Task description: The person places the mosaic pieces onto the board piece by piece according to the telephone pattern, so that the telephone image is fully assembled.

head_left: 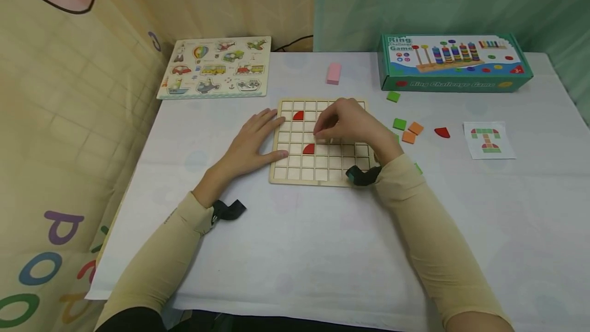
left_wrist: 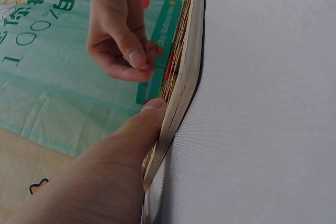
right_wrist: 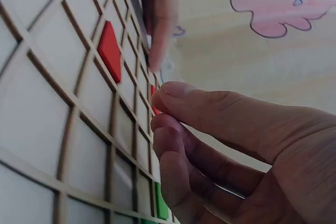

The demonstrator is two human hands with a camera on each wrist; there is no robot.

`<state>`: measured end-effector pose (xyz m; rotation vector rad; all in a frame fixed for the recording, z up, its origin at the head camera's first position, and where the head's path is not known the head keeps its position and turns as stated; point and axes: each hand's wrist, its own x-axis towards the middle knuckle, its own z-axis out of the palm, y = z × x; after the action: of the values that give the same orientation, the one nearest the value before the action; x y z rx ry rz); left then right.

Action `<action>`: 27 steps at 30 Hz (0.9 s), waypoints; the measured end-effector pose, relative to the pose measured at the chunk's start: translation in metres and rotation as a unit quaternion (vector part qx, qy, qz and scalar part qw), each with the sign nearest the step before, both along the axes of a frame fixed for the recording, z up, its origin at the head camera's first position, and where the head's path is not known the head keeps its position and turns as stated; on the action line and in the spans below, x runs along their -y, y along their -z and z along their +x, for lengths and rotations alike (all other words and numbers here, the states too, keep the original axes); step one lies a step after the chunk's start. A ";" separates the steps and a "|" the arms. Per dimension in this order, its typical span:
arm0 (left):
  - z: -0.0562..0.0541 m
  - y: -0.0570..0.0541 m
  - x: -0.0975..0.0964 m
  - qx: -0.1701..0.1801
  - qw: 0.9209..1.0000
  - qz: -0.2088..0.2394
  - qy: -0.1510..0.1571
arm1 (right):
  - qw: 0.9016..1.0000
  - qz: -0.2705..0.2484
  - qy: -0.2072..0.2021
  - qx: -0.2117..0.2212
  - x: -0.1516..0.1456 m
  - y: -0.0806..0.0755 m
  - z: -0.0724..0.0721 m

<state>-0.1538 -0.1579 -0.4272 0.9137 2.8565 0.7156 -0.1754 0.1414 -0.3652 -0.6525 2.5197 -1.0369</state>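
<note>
A wooden grid board (head_left: pixel 292 180) lies on the table. My left hand (head_left: pixel 255 137) rests at its left edge, fingers extended and the thumb (left_wrist: pixel 142 129) on the rim. Over the board's middle hovers my right hand (head_left: pixel 352 124), thumb and fingers bent together; I cannot tell whether a small piece is pinched between them. Two red quarter-round pieces, an upper one (head_left: pixel 298 115) and a lower one (head_left: pixel 308 148), sit in the grid cells. A green piece (right_wrist: pixel 160 200) also shows on the board in the right wrist view, hidden by my right hand in the head view.
Right of the board lie green squares (head_left: pixel 399 124), orange squares (head_left: pixel 408 137) and a red piece (head_left: pixel 442 132). Beyond them is a pattern card (head_left: pixel 484 150). Along the back stand a picture puzzle (head_left: pixel 216 60), a pink block (head_left: pixel 334 73) and a green game box (head_left: pixel 454 83).
</note>
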 end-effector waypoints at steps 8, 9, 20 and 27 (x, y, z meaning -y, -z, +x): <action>0.000 0.001 -0.001 -0.003 1.000 -0.005 -0.003 | 0.995 -0.005 0.099 0.021 -0.060 -0.022 -0.005; 0.000 0.001 -0.001 -0.002 1.000 -0.006 -0.003 | 0.993 -0.004 0.113 0.028 -0.068 -0.024 -0.005; -0.001 0.000 -0.001 -0.006 1.000 -0.005 0.001 | 0.967 0.023 0.252 0.031 -0.130 -0.013 -0.007; 0.000 0.000 -0.001 -0.006 1.000 -0.003 0.000 | 0.943 0.023 0.331 0.027 -0.132 0.005 -0.013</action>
<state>-0.1537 -0.1567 -0.4274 0.9193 2.8679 0.7040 -0.1886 0.2737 -0.3701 0.2736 2.7588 -1.1626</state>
